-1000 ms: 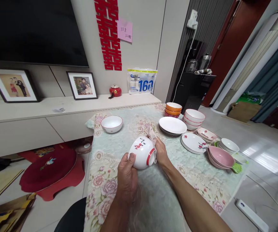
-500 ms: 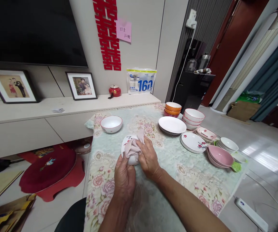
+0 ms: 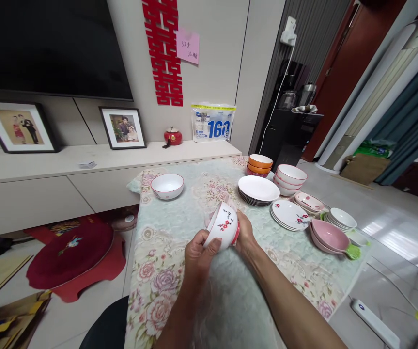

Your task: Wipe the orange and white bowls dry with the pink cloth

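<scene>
A white bowl (image 3: 221, 231) with red blossoms, black writing and a red foot is tilted on its side above the table. My left hand (image 3: 198, 254) is closed on its rim, thumb on the outer wall. On the far side, by the red foot, is my right hand (image 3: 245, 235), its fingers mostly hidden by the bowl. A pale pink cloth (image 3: 228, 201) shows behind the bowl against the right hand, mostly covered. Another white bowl (image 3: 167, 187) with a red rim stands upright at the table's left back.
On the right stand orange bowls (image 3: 260, 164), red-rimmed white bowls (image 3: 290, 182), white plates (image 3: 258, 188), flowered plates (image 3: 288, 214), pink dishes (image 3: 329, 236) and small white bowls (image 3: 343, 218). A floral cloth (image 3: 161, 286) covers the table. A red stool (image 3: 74, 257) is at left.
The bowl has turned from its flowered side facing away to its outer wall and foot facing right. The cloth has gone behind it, and both hands have shifted right.
</scene>
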{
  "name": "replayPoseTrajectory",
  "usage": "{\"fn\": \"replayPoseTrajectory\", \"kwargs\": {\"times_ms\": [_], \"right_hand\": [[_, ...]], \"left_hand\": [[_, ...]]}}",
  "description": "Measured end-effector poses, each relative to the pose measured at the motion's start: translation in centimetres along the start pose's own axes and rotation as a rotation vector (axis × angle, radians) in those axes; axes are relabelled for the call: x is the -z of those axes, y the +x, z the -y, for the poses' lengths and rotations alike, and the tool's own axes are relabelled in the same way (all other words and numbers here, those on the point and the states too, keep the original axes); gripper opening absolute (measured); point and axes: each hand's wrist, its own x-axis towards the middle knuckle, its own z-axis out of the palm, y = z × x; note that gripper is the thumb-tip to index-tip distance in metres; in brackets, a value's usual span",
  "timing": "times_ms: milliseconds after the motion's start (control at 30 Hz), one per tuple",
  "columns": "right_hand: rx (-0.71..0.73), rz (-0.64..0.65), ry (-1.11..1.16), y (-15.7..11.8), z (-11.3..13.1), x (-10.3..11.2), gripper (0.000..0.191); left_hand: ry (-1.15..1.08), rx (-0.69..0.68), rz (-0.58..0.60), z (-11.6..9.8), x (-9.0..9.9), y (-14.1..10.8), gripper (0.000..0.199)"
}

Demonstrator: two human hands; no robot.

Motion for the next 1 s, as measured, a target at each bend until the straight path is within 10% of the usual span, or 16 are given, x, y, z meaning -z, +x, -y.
{"fn": "replayPoseTrajectory", "kwargs": {"times_ms": [400,767,1000], "right_hand": [[1.03,0.331,-0.904,-3.7,-0.4,-0.3,0.041],[0.151,0.227,-0.171,0.9,0.9,1.3,0.041],[0.132,0.224,-0.105,0.9,0.4,0.7,0.042]], "left_hand": [[-0.111,0.018,-0.165,-0.6,-0.3,0.4,0.024],[-0.182,0.132,0.002,-1.1,0.1,0.3,0.034],[-0.388,0.154,-0.007,-2.1,-0.9,0.2,0.035]]}}
